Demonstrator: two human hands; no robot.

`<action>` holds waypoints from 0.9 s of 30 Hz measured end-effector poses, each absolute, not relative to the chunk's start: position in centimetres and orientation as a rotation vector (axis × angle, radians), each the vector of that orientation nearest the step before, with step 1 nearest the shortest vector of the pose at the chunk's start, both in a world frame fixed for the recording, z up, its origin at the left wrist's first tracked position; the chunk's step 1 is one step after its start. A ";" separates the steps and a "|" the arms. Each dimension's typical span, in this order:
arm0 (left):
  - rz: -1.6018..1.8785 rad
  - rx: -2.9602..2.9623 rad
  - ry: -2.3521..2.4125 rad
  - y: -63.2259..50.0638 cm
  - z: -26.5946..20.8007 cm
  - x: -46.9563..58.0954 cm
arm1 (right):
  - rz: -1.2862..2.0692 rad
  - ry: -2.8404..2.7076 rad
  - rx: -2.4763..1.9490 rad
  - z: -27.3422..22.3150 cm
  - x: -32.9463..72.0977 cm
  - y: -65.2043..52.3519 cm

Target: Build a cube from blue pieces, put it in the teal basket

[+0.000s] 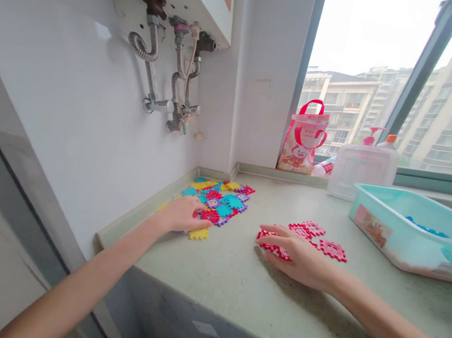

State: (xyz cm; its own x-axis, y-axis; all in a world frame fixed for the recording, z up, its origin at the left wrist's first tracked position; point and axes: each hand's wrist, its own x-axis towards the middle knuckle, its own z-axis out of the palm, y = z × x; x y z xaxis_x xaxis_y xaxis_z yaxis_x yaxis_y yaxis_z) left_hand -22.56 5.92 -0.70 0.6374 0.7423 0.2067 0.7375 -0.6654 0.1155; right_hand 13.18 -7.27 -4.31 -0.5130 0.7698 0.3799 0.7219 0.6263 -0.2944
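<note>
A mixed pile of toothed plastic building tiles (pixel 226 211) in blue, red, yellow and purple lies in the counter's back left corner. My left hand (pixel 181 213) rests over the near left side of this pile, thumb stretched out beside a yellow tile (pixel 198 234). Its other fingers lie apart from the thumb, their tips partly hidden among the pieces. Farther right is a loose group of red tiles (pixel 333 250). Flat over the left part of that group is my right hand (pixel 298 256), fingers spread and touching a red tile (pixel 281 252) that it partly covers.
A turquoise plastic bin (pixel 404 247) with blue pieces inside stands on the right of the counter (pixel 213 289). Behind it are a translucent container (pixel 363 170) and a pink pump bottle. A red-handled bag (pixel 301 144) leans by the window. Pipes (pixel 180 79) hang at left.
</note>
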 end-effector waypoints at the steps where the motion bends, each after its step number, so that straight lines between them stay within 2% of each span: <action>1: 0.402 2.792 1.254 5.7 -0.9 -22.6 | 0.131 -2.375 -1.176 -4.4 13.1 -7.3; 6: 0.654 2.692 0.893 5.5 -0.7 -23.9 | 0.128 -2.397 -1.130 -4.8 12.4 -7.4; 10: 0.867 2.734 1.201 5.2 -0.6 -25.1 | 0.033 -2.464 -1.048 -4.7 11.3 -8.0; 13: 0.791 2.850 1.358 2.9 -1.1 -25.9 | -0.167 -2.522 -1.021 -4.5 9.5 -8.4; 19: 0.521 2.992 0.989 -2.1 -2.2 -26.5 | -0.401 -2.602 -0.910 -3.9 4.3 -5.0; 27: 0.642 2.859 0.974 -2.2 -2.3 -26.5 | -0.253 -2.698 -0.752 -1.7 -3.9 4.0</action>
State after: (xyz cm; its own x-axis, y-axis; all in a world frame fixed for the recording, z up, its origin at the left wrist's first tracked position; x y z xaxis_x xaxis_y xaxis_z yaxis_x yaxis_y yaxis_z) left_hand -26.47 -2.19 -2.27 0.7148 0.5949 0.3676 0.5727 -0.7997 0.1804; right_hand -3.92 3.97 -1.65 -0.8069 0.4704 0.3572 0.5287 0.8449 0.0817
